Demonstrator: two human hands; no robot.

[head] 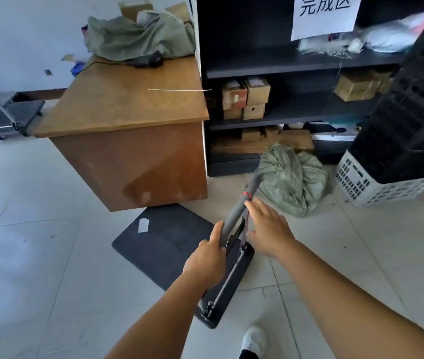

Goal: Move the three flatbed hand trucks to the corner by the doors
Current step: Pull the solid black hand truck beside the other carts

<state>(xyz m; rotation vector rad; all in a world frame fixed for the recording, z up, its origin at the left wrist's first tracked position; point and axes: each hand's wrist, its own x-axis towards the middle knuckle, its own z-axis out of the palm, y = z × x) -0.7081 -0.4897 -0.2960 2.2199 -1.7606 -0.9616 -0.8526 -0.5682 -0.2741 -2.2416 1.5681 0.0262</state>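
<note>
Two bare forearms reach in from the bottom edge, with a white shoe [253,340] on the tiled floor [37,229] between them. Left hand [207,263] is curled around the grey padded handle [242,211] of a flatbed hand truck [161,242], its grip closed on the bar, thumb lying along the near side. Right hand [267,229] is beside the same handle with fingers spread and the grip open; the fingertips look to touch the bar near a red tie, though I cannot tell whether they press on it. That truck's black deck lies flat on the floor just in front of a brown wooden desk [128,156], one corner close to the desk's base, and the handle leans up and away from the camera. A second hand truck [11,115] with a silver frame sits at the far left, past the tabletop's edge. On the tabletop lie a green sack [138,37] and a thin white cord [179,89]. Right of the desk stands a black shelf unit [270,60] holding cardboard boxes [245,98] and a paper sign [324,14]. Another green sack [291,182] slumps on the floor at the shelf's foot, just beyond the handle's far end, and a white crate [366,182] with black crates [407,112] stacked in it stands at the right
</note>
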